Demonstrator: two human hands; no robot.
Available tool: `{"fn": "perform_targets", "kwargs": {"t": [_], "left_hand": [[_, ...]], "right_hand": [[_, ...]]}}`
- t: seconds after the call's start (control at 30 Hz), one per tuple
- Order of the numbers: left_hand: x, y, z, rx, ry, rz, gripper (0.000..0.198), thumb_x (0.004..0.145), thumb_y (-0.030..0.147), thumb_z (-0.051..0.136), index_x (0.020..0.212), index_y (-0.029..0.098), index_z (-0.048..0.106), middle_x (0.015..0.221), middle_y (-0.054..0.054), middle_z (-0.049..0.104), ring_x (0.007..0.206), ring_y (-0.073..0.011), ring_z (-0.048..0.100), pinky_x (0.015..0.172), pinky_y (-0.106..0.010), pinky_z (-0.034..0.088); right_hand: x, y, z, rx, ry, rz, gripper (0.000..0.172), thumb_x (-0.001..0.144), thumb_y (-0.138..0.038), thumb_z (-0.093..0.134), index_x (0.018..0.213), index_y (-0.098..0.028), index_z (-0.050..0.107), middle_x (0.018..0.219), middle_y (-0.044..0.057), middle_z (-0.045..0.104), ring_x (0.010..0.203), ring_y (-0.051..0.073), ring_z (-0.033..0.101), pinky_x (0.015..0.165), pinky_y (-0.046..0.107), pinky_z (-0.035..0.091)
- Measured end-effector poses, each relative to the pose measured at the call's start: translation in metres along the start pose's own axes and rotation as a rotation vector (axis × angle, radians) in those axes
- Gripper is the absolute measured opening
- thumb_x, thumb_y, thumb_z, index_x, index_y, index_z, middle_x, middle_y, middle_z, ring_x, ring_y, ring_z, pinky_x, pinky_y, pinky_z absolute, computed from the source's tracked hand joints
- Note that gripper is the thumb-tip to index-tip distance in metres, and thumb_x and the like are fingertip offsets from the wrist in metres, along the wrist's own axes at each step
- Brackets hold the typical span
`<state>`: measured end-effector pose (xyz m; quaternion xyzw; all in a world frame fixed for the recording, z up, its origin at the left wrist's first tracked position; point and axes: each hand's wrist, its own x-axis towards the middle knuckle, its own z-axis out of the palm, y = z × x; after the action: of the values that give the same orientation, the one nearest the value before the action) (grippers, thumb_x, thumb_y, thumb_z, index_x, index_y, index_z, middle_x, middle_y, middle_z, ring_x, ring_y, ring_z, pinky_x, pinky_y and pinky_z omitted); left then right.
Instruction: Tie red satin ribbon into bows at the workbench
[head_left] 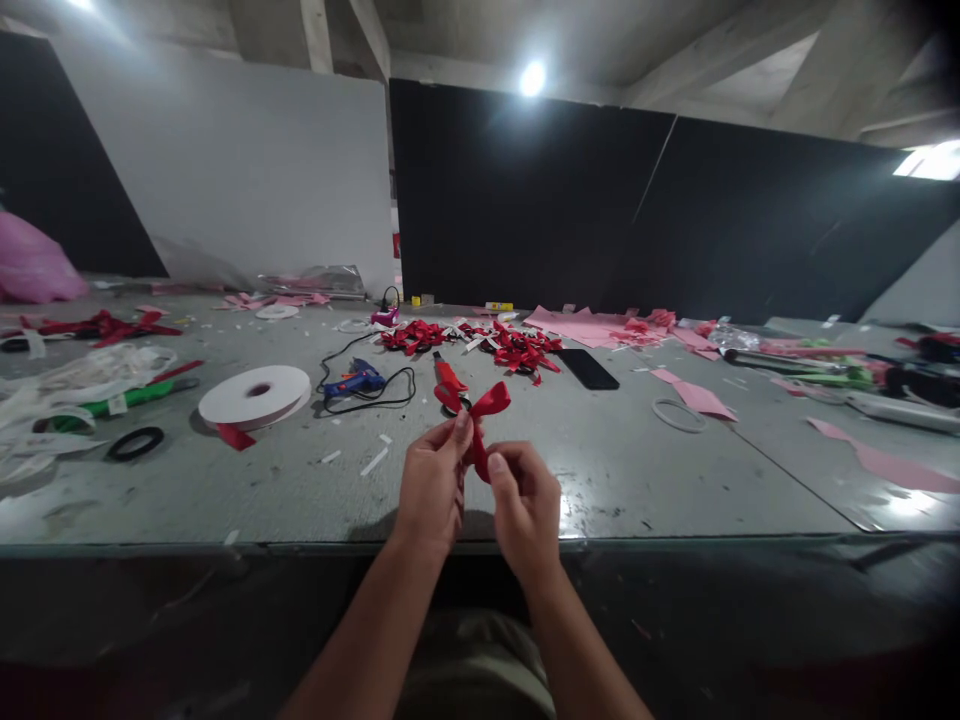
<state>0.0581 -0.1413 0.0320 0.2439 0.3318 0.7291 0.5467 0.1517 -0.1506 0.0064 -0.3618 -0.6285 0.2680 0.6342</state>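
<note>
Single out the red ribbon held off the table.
The ribbon pinched by the left hand and right hand; the other red ribbons lie on the table.

the head camera looks forward and down across the table; left hand and right hand are near, black panels farther off
</note>
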Motion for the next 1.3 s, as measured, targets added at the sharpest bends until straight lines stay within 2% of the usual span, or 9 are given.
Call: {"fn": "perform_targets", "kwargs": {"t": [0.1, 0.2, 0.4, 0.53, 0.67, 0.93, 1.07, 1.2, 1.3], "left_hand": [[-0.001, 0.002, -0.005, 0.249, -0.179, 0.047, 0.037, 0.064, 0.048, 0.084, 0.074, 0.014, 0.074, 0.063, 0.0, 0.064, 0.061, -0.011, 0.056, 0.063, -0.022, 0.045], [-0.004, 0.006, -0.01, 0.452, -0.422, 0.078, 0.034, 0.076, 0.047, 0.075, 0.082, 0.014, 0.075, 0.071, -0.002, 0.067, 0.07, -0.0148, 0.059, 0.073, -0.026, 0.046], [-0.006, 0.017, -0.016, 0.641, -0.683, 0.169, 0.04, 0.095, 0.046, 0.051, 0.077, 0.014, 0.067, 0.066, -0.001, 0.056, 0.064, -0.0125, 0.048, 0.061, -0.024, 0.039], [-0.009, 0.019, -0.012, 0.837, -0.61, 0.328, 0.033, 0.096, 0.039, 0.052, 0.085, 0.015, 0.071, 0.075, -0.003, 0.064, 0.072, -0.0151, 0.057, 0.068, -0.025, 0.043], [-0.011, 0.017, -0.009, 0.902, -0.524, 0.393, 0.03, 0.097, 0.036, 0.05, 0.093, 0.016, 0.072, 0.088, -0.006, 0.071, 0.082, -0.0176, 0.063, 0.076, -0.027, 0.045], [-0.013, 0.014, -0.007, 0.994, -0.515, 0.567, 0.032, 0.096, 0.027, 0.05, 0.069, 0.018, 0.065, 0.071, -0.004, 0.061, 0.068, -0.0162, 0.055, 0.065, -0.027, 0.037], [-0.014, 0.015, -0.007, 0.988, -0.556, 0.534, 0.033, 0.095, 0.027, 0.049, 0.069, 0.019, 0.067, 0.068, -0.004, 0.061, 0.065, -0.0165, 0.053, 0.064, -0.028, 0.035], [-0.013, 0.027, -0.014, 0.96, -0.638, 0.463, 0.017, 0.088, 0.03, 0.062, 0.095, 0.02, 0.074, 0.093, -0.007, 0.068, 0.083, -0.0192, 0.059, 0.074, -0.028, 0.043], [-0.01, 0.038, -0.019, 0.934, -0.599, 0.414, 0.044, 0.083, 0.037, 0.07, 0.124, 0.023, 0.066, 0.116, -0.009, 0.065, 0.091, -0.0198, 0.06, 0.079, -0.028, 0.045]], "right_hand": [[0.012, -0.001, -0.011, 0.114, -0.051, 0.072, 0.025, 0.088, -0.039, 0.064, 0.102, -0.019, 0.067, 0.096, 0.007, 0.069, 0.086, 0.018, 0.065, 0.074, 0.029, 0.052], [0.019, -0.003, -0.019, 0.115, -0.145, 0.098, 0.025, 0.085, -0.039, 0.069, 0.099, -0.019, 0.072, 0.1, 0.007, 0.069, 0.091, 0.02, 0.066, 0.079, 0.031, 0.053], [0.018, -0.006, -0.026, -0.033, 0.01, 0.042, 0.02, 0.087, -0.037, 0.068, 0.094, -0.02, 0.076, 0.09, 0.005, 0.069, 0.077, 0.017, 0.066, 0.066, 0.028, 0.052], [0.021, -0.006, -0.028, -0.145, 0.044, -0.019, 0.019, 0.089, -0.035, 0.066, 0.091, -0.019, 0.075, 0.081, 0.004, 0.068, 0.072, 0.017, 0.064, 0.065, 0.028, 0.05], [0.024, -0.007, -0.029, -0.115, -0.033, 0.024, 0.023, 0.09, -0.038, 0.063, 0.09, -0.017, 0.072, 0.076, 0.004, 0.069, 0.069, 0.016, 0.064, 0.065, 0.028, 0.05], [0.025, -0.004, -0.025, -0.251, 0.098, 0.021, 0.028, 0.093, -0.038, 0.054, 0.079, -0.016, 0.062, 0.067, 0.002, 0.061, 0.06, 0.014, 0.054, 0.058, 0.027, 0.041], [0.028, -0.002, -0.028, -0.193, 0.119, 0.071, 0.031, 0.093, -0.041, 0.054, 0.076, -0.016, 0.061, 0.062, 0.0, 0.058, 0.057, 0.013, 0.051, 0.054, 0.026, 0.038], [0.028, -0.007, -0.034, -0.112, 0.09, 0.11, 0.03, 0.089, -0.043, 0.061, 0.078, -0.015, 0.066, 0.062, 0.0, 0.058, 0.058, 0.013, 0.05, 0.056, 0.025, 0.04], [0.025, -0.012, -0.036, -0.032, 0.023, 0.128, 0.027, 0.087, -0.042, 0.066, 0.082, -0.016, 0.07, 0.07, 0.001, 0.062, 0.065, 0.014, 0.055, 0.061, 0.027, 0.044]]}}
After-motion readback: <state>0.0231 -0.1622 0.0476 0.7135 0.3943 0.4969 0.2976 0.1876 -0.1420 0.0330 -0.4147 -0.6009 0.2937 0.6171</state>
